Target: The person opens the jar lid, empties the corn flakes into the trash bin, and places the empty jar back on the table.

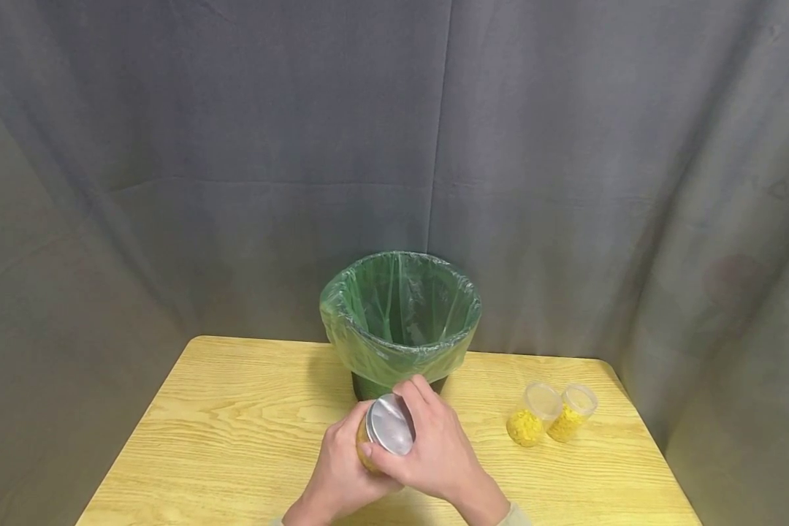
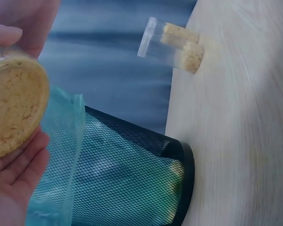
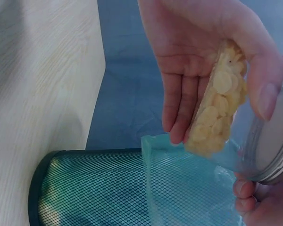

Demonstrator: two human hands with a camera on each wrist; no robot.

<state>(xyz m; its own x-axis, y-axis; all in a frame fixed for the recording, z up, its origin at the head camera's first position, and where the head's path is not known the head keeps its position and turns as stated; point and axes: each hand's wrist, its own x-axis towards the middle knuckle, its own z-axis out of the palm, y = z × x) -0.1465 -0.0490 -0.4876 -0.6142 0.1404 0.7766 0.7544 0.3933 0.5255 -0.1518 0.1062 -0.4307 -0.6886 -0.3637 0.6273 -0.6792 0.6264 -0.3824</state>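
Low over the table's front part, my left hand (image 1: 340, 467) grips a clear jar (image 3: 217, 110) by its body. Yellowish flat pieces fill part of the jar, and its base (image 2: 16, 103) faces the left wrist camera. The jar leans, its silver lid (image 1: 392, 424) turned up and towards the right. My right hand (image 1: 437, 446) holds the lid, thumb on the near edge and fingers over the far edge. In the right wrist view, this hand's fingertips (image 3: 244, 189) show at the lid's lower edge.
Behind the hands stands a dark mesh bin (image 2: 132, 165) with a green plastic liner (image 1: 401, 361) folded over its rim. Two clear containers with yellow pieces, a larger one (image 1: 526, 427) and a slimmer one (image 1: 568, 424), stand together on the wooden table (image 1: 237, 409) at right. Grey curtains (image 1: 269, 183) surround the table.
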